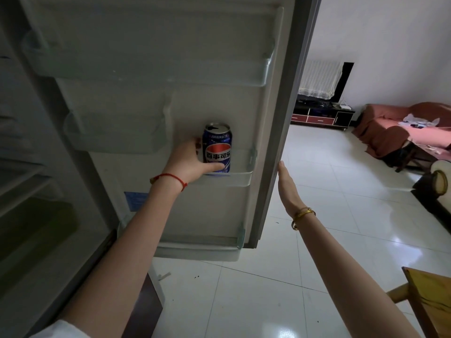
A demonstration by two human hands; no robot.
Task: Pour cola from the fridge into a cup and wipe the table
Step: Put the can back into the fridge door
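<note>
Head view: I look down along both forearms into an open fridge door.
Cola can [217, 147]: upright in the door shelf [240, 178], its blue side with the red and white emblem facing me. It sits directly against the fingers of my left hand, low behind the clear shelf lip.
Can top: the opening looks dark, so I judge the tab may already be pulled, though the top is too small and dim for me to be sure.
Handling, my judgement: a thin metal wall, stiff enough for a firm wrap but liable to dent under a hard squeeze; probably cold and perhaps damp, so slippery. If open and full, it must stay upright or it will spill.
Where to hold: around the middle of the body, thumb opposite the fingers, and lift straight up over the shelf lip.
Left hand [188, 162]: curled round the can, thumb lying across its lower front, fingers hidden behind it. A red string bracelet [170, 179] sits at the wrist.
Right hand [286, 189]: flat, fingers straight and together, fingertips at the outer edge of the fridge door [273, 167], holding nothing. A gold bangle [302, 215] sits at that wrist.
Beyond my right hand: white tiled floor [317, 240] and a wooden table corner [429, 296] near my right elbow.
</note>
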